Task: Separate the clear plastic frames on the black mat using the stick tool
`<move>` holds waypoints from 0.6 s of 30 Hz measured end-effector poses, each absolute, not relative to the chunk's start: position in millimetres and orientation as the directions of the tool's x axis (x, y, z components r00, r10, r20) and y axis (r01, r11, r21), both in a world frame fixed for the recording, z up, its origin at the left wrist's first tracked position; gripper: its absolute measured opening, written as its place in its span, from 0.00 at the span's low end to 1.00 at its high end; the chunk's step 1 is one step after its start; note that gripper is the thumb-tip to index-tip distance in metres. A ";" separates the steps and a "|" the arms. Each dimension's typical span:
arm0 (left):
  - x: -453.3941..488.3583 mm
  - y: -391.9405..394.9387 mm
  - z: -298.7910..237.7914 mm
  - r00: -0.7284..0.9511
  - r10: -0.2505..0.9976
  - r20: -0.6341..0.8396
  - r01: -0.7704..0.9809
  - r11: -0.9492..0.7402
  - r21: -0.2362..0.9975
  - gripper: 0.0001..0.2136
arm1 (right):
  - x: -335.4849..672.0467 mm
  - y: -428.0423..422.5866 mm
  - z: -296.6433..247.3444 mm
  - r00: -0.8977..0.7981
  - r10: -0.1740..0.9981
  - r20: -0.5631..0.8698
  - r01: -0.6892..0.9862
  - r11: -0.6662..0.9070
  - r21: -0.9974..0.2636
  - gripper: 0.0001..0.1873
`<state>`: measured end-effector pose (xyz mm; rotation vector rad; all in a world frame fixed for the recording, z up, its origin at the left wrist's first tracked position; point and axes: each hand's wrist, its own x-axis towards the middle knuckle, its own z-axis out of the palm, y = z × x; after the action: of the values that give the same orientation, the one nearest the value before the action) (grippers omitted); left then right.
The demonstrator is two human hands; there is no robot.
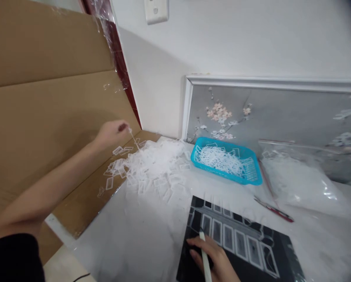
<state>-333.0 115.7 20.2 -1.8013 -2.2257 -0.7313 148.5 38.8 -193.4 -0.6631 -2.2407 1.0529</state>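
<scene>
My left hand (114, 134) reaches out to the far left and pinches a thin white plastic frame piece (133, 138) just above a heap of white rectangular plastic frames (154, 166). My right hand (213, 261) rests at the bottom on a black tray (284, 250) and grips a white pen-like stick (204, 254). The tray holds rows of small white frames in its slots (237, 241).
A blue plastic basket (253, 178) with white frame scraps stands behind the tray. A clear plastic bag (299, 184) lies at the right, a red pen (274, 210) in front of it. Cardboard sheets (46, 109) lean at the left; a framed flower picture (275, 113) leans on the wall.
</scene>
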 end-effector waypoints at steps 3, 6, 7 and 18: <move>-341.0 123.0 47.8 -0.332 0.708 0.623 0.915 0.081 0.396 0.10 | 149.3 38.3 -190.7 -0.720 0.649 0.245 0.208 0.539 -0.816 0.12; -351.6 132.3 82.5 -0.430 0.535 0.727 0.845 -0.046 0.534 0.09 | 149.2 38.9 -187.5 -0.725 0.654 0.217 0.219 0.518 -0.827 0.11; -356.1 135.6 96.4 -0.482 0.454 0.750 0.789 -0.147 0.596 0.08 | 149.2 39.2 -187.2 -0.724 0.654 0.217 0.219 0.517 -0.828 0.11; -327.9 150.8 116.8 -0.216 0.697 0.683 0.972 0.083 0.222 0.21 | 151.0 37.4 -181.3 -0.754 0.642 0.138 0.244 0.470 -0.848 0.11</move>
<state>-327.9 150.8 116.8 -1.6453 -1.9662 -0.9203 151.0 37.4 -181.3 -0.7387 -2.2797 1.2125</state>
